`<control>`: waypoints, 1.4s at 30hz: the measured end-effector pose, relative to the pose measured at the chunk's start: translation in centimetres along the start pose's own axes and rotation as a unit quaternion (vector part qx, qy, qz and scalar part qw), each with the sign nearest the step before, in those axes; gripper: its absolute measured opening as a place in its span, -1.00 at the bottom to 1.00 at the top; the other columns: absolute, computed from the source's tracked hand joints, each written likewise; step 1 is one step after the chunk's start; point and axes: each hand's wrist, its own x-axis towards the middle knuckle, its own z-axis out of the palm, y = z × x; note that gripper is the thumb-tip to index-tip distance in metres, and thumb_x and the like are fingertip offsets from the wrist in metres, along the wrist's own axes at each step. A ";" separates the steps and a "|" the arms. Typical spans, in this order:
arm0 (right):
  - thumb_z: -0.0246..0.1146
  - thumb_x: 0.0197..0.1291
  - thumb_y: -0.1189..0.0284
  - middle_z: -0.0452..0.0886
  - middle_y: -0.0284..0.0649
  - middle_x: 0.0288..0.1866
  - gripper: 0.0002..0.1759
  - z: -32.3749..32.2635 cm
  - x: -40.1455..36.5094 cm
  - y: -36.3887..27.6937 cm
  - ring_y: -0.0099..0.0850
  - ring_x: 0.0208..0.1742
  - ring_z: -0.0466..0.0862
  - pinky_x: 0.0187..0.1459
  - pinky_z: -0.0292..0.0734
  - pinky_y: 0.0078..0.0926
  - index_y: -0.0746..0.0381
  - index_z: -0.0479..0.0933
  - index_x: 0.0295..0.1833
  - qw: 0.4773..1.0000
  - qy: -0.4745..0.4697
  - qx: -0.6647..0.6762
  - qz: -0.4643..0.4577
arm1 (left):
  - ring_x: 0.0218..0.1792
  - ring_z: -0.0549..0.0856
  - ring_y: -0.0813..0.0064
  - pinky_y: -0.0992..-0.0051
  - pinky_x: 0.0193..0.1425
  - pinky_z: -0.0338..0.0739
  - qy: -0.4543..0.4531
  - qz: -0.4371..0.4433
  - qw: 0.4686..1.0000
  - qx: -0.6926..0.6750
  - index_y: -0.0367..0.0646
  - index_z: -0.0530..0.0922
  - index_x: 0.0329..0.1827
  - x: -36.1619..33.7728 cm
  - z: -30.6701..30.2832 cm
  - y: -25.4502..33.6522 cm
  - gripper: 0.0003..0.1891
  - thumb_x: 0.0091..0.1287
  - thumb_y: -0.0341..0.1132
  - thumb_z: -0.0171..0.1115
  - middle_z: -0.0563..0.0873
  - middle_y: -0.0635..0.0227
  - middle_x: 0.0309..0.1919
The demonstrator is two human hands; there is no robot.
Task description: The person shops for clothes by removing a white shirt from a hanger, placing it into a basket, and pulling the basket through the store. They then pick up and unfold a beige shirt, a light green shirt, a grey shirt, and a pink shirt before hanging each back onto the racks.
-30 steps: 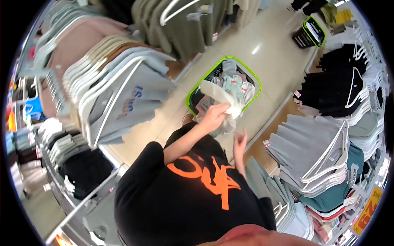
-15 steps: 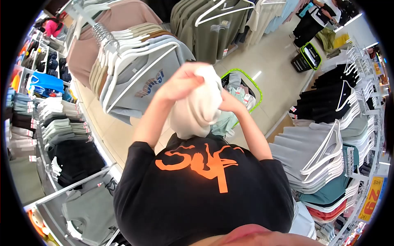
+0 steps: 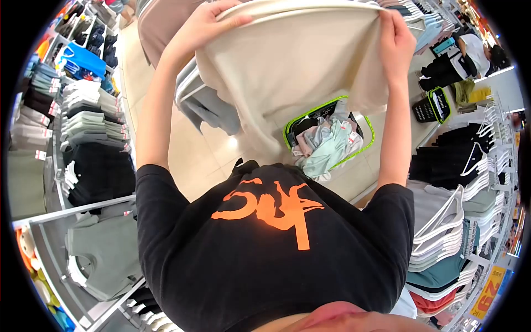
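Note:
A cream garment (image 3: pixel 287 61) hangs spread wide in front of my chest, its top edge pulled taut between my hands. My left hand (image 3: pixel 213 23) grips the upper left of that edge, thumb lying on the near side and fingers partly hidden behind the cloth. At the upper right corner, my right hand (image 3: pixel 397 41) pinches the fabric with its fingers bent. Below the cloth, on the floor, stands a black basket with a green rim (image 3: pixel 371 133). Mint, pink and grey clothes (image 3: pixel 332 141) with white tags are heaped in it.
Grey shirts on hangers (image 3: pixel 207 105) are partly covered by the cream garment. Clothing racks run along the right (image 3: pixel 442 216) and shelves of folded clothes along the left (image 3: pixel 91 122). Another person (image 3: pixel 470 55) stands at the upper right near a second basket (image 3: pixel 440 105).
The cream garment was bunched up between my hands and is now spread out. My hands have moved up and far apart, and the floor basket shows more fully.

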 end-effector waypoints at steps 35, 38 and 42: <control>0.22 -0.09 0.57 0.33 -0.14 0.15 -0.25 14.5 -15.6 -5.2 -0.40 0.05 0.43 0.02 0.35 -0.47 0.22 0.12 0.28 0.898 -0.247 0.340 0.133 | -0.12 0.55 0.46 0.45 -0.02 0.46 0.226 -0.137 0.808 -0.527 -0.20 0.41 0.01 -12.8 8.3 -16.5 -0.64 0.11 -0.42 0.15 0.55 0.28 -0.10; 0.20 -0.08 0.56 0.45 -0.18 0.03 -0.42 14.9 -15.7 -6.8 -0.46 0.04 0.42 0.08 0.29 -0.49 0.26 0.31 0.17 0.835 -0.373 0.397 0.082 | -0.12 0.54 0.47 0.46 -0.02 0.46 0.165 -0.208 0.931 -0.251 -0.21 0.40 0.02 -18.1 8.0 -16.4 -0.63 0.11 -0.42 0.15 0.54 0.28 -0.09; 0.16 0.06 0.53 0.56 -0.37 -0.25 -0.80 15.9 -15.2 -7.7 -0.63 -0.16 0.48 -0.09 0.37 -0.61 0.32 0.49 -0.15 0.825 -0.346 0.429 0.124 | -0.11 0.54 0.49 0.46 -0.01 0.46 -0.025 -0.318 0.947 -0.016 -0.21 0.40 0.02 -28.9 9.2 -16.5 -0.63 0.10 -0.43 0.15 0.53 0.30 -0.07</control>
